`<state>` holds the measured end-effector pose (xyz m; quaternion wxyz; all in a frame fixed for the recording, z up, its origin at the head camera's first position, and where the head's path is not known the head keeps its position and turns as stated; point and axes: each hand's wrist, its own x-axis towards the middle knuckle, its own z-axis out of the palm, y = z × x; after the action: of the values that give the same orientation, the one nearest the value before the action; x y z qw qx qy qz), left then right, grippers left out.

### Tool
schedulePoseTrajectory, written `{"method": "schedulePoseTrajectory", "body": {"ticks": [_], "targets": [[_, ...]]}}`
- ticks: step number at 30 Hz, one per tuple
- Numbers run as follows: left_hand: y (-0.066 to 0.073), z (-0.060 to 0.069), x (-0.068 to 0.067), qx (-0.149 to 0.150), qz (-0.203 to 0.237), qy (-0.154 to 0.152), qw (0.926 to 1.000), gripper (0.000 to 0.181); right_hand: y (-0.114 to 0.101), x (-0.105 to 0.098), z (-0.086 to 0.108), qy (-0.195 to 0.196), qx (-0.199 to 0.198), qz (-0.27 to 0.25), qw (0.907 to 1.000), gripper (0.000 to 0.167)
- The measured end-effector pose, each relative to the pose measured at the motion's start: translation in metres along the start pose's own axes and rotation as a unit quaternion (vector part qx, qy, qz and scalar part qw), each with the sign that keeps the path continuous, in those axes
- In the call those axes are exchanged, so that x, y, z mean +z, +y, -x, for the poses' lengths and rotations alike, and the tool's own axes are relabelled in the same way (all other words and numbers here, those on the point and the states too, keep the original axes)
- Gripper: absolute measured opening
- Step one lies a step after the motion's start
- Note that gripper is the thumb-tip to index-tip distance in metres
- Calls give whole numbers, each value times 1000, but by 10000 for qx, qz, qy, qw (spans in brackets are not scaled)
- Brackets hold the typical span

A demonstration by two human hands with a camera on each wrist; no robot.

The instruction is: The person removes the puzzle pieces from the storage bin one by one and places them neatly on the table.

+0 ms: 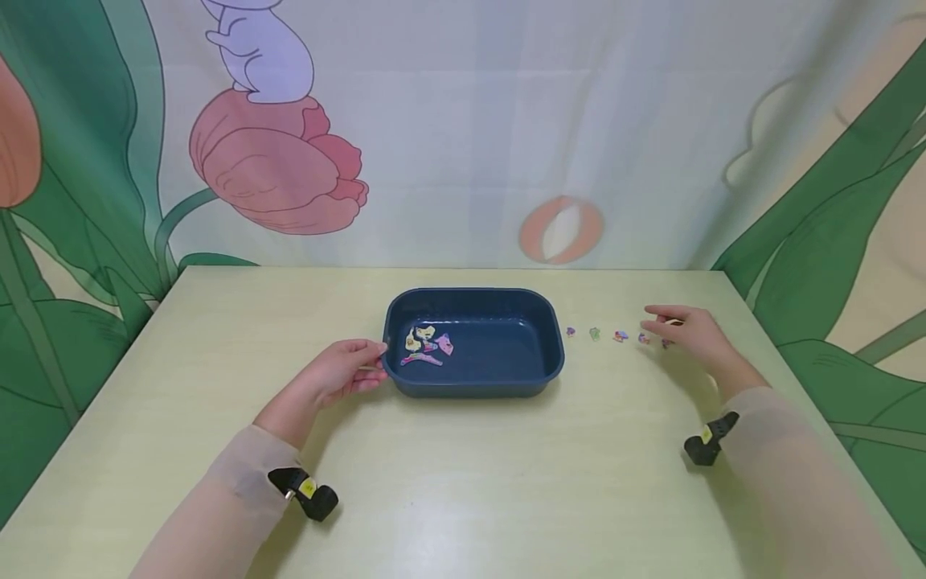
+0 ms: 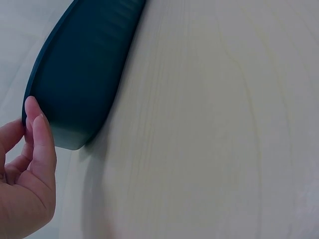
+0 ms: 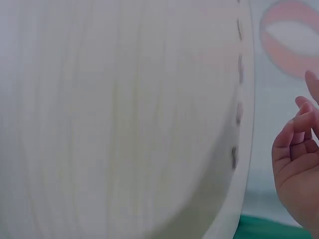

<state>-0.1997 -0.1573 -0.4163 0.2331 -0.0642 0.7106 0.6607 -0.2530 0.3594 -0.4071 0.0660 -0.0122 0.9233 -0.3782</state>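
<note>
Our two beige sleeves (image 1: 220, 503) are slanting inward over the table (image 1: 463, 482). With our left hand (image 1: 346, 372) we are pinching the left rim of the dark blue tub (image 1: 473, 390), probably for keeping it steady. Inside its left half, flat colourful pieces (image 1: 429, 346) are lying. Our right hand (image 1: 694, 334) is hovering, thumb and forefinger apart, near the right end of a row of small pieces (image 1: 620, 336) beside the tub, perhaps spaced out for easy picking.
</note>
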Motion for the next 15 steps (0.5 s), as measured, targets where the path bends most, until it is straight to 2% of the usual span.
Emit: {"method": "schedulePoseTrajectory", "body": {"ticks": [7,11,15], "targets": [[0,0,-1,-6,-18,-15,10000,35,-37,26,-8,-132,62,-654,9977,67],[2,0,-1,-25,-33,-3,10000,35,-58,42,-10,-255,-209,-924,9952,66],[3,0,-1,-45,-30,5,10000,36,-81,58,-10,-472,-634,-1152,9902,56]]}}
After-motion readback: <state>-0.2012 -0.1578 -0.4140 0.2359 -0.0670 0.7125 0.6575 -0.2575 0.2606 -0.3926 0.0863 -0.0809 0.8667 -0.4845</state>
